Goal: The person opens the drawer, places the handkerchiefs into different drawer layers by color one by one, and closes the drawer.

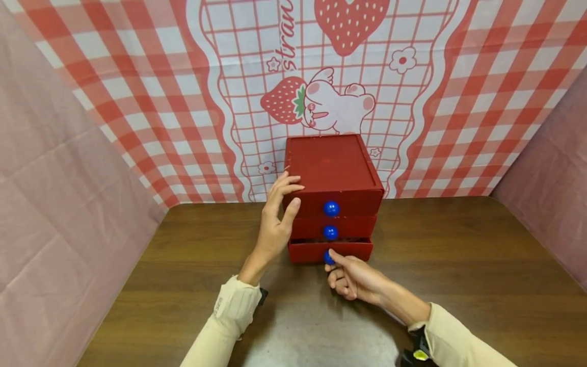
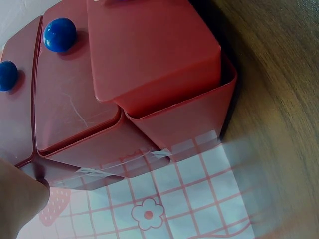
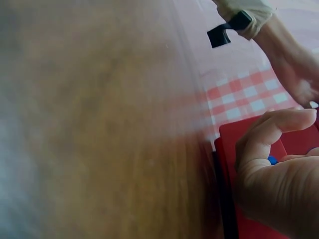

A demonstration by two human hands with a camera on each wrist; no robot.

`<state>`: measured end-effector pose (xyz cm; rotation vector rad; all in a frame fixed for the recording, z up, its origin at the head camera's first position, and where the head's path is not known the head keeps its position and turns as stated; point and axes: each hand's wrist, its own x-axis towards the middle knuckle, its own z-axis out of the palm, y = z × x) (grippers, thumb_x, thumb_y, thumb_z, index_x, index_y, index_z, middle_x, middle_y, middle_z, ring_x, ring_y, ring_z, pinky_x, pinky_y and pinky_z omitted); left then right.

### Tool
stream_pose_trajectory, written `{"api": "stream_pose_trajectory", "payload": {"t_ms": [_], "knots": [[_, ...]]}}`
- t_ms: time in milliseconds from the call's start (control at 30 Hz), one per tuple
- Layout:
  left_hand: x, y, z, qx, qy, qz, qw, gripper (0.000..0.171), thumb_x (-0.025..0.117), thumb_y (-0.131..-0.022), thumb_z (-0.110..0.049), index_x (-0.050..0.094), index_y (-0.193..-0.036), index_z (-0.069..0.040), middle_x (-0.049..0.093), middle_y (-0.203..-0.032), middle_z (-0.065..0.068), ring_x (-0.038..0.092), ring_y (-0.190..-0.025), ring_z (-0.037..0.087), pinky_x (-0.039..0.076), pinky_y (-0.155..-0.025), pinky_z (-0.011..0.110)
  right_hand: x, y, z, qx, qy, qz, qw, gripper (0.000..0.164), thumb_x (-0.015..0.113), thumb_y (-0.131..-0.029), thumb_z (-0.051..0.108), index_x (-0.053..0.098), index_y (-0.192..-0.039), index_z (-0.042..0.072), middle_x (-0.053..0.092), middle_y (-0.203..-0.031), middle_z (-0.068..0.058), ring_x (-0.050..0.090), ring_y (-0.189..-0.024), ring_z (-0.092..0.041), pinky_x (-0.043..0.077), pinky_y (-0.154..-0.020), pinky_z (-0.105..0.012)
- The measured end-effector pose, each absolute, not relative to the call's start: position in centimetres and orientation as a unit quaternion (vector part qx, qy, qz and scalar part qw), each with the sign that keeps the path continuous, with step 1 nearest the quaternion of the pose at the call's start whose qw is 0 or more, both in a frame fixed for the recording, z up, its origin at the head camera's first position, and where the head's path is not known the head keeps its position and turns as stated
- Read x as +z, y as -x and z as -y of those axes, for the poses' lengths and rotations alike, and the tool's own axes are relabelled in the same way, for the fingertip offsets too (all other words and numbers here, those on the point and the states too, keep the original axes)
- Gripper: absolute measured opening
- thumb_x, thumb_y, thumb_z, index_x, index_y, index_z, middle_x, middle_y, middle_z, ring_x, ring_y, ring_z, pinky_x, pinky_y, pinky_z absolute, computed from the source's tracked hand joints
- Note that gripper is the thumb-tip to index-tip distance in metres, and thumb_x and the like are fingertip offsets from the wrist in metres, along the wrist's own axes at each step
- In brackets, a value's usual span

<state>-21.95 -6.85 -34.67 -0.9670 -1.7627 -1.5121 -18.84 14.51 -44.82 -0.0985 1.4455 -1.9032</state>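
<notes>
A red three-drawer box (image 1: 332, 163) stands on the table, each drawer front bearing a round blue knob. The bottom drawer (image 1: 302, 252) is pulled out a little, leaving a narrow gap behind its front; in the left wrist view its front (image 2: 154, 50) juts past the two above. Thumb and fingers of my right hand (image 1: 362, 279) pinch the lowest knob (image 1: 327, 258). My left hand (image 1: 274, 227) rests at the box's upper left edge, fingers extended over the top and thumb near the top drawer's front. The top knob (image 1: 331, 208) and middle knob (image 1: 330, 233) are untouched.
Behind the box hangs a red-and-white checked cloth (image 1: 183, 102) with strawberry prints. Pink cloth walls (image 1: 69, 178) flank both sides. The brown wooden table (image 1: 458, 265) extends left, right and in front of the box.
</notes>
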Motion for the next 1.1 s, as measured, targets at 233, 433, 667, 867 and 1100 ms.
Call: {"api": "stream_pose_trajectory", "payload": {"t_ms": [233, 433, 667, 867, 1100], "knots": [[-34.6, 21.9, 6.8, -0.574, 0.362, 0.667, 0.308, 0.025, 0.051, -0.093, 0.013, 0.059, -0.117, 0.011, 0.053, -0.132, 0.032, 0.029, -0.141, 0.050, 0.017, -0.122, 0.047, -45.2, 20.3, -14.7, -0.735, 0.046, -0.564, 0.374, 0.045, 0.034, -0.107, 0.048, 0.052, -0.100, 0.006, 0.064, -0.070, 0.000, 0.050, -0.046, -0.005, 0.037, -0.037, -0.015], [-34.6, 21.9, 6.7, -0.576, 0.362, 0.667, 0.303, 0.025, 0.050, -0.093, 0.013, 0.059, -0.117, 0.011, 0.052, -0.132, 0.032, 0.028, -0.142, 0.049, 0.018, -0.122, 0.048, -45.4, 20.9, -14.8, -0.733, 0.054, -0.564, 0.375, 0.044, 0.032, -0.108, 0.046, 0.050, -0.101, 0.006, 0.065, -0.071, -0.001, 0.051, -0.046, -0.006, 0.037, -0.037, -0.015], [-34.7, 21.9, 6.7, -0.577, 0.364, 0.669, 0.297, 0.026, 0.049, -0.093, 0.014, 0.058, -0.118, 0.012, 0.051, -0.133, 0.032, 0.027, -0.142, 0.049, 0.017, -0.122, 0.047, -45.5, 21.1, -14.8, -0.725, 0.051, -0.572, 0.380, 0.045, 0.032, -0.108, 0.046, 0.049, -0.102, 0.005, 0.065, -0.070, -0.002, 0.051, -0.046, -0.007, 0.037, -0.036, -0.016], [-34.6, 21.8, 6.7, -0.576, 0.363, 0.669, 0.298, 0.026, 0.049, -0.094, 0.013, 0.058, -0.118, 0.012, 0.051, -0.133, 0.033, 0.027, -0.142, 0.049, 0.017, -0.122, 0.047, -45.5, 21.4, -14.9, -0.722, 0.051, -0.573, 0.384, 0.047, 0.033, -0.107, 0.047, 0.048, -0.103, 0.003, 0.065, -0.070, -0.002, 0.051, -0.047, -0.007, 0.038, -0.037, -0.016], [-35.0, 22.1, 6.7, -0.573, 0.359, 0.673, 0.299, 0.024, 0.050, -0.097, 0.007, 0.058, -0.119, 0.010, 0.052, -0.134, 0.030, 0.028, -0.143, 0.047, 0.018, -0.122, 0.047, -45.6, 21.4, -14.6, -0.729, 0.038, -0.573, 0.372, 0.047, 0.036, -0.107, 0.046, 0.051, -0.106, 0.002, 0.064, -0.069, -0.001, 0.052, -0.046, -0.005, 0.038, -0.036, -0.014]]}}
